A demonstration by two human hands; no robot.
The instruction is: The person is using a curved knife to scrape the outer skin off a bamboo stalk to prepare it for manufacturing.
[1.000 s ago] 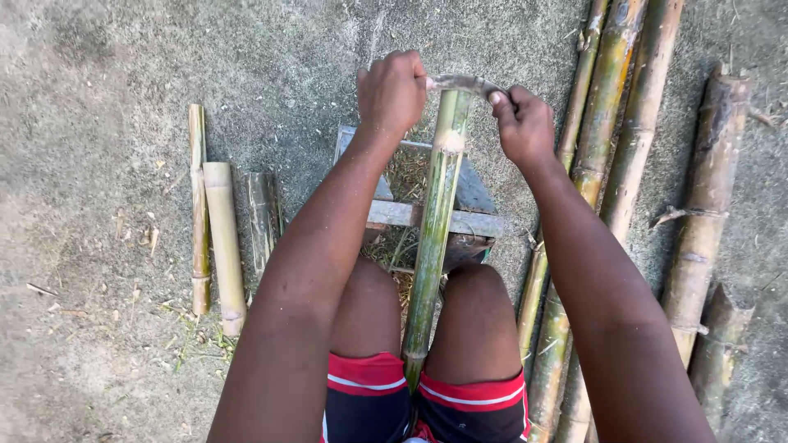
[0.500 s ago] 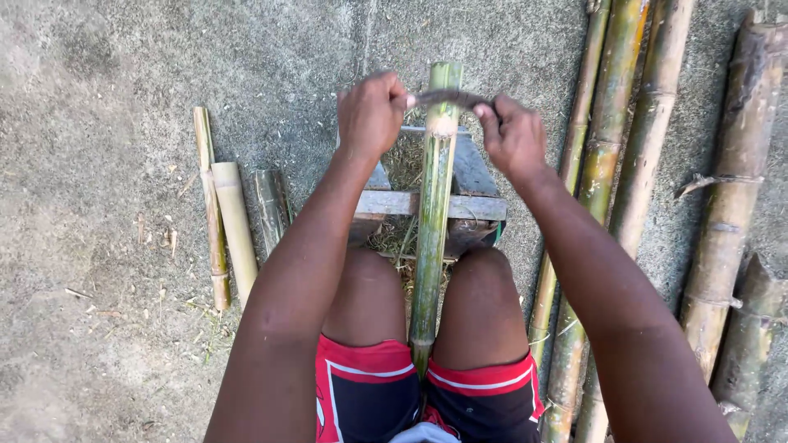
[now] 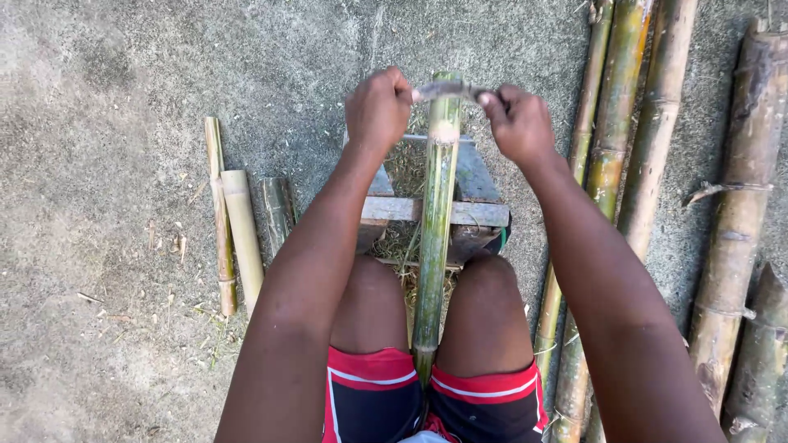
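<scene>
Both my fists, left hand [image 3: 377, 111] and right hand [image 3: 519, 125], clamp the blade [image 3: 447, 89] at the green bamboo pole [image 3: 435, 221]'s far end, upper centre, with most of its length looking unscraped.

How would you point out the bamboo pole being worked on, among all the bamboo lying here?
Start at the small grey wooden stand in front of the seated person's knees. The slim green bamboo pole lies across it, running between the knees. Unlike the poles lying on the ground on either side, it has a curved metal blade across its far end, gripped by left hand and right hand.
</scene>
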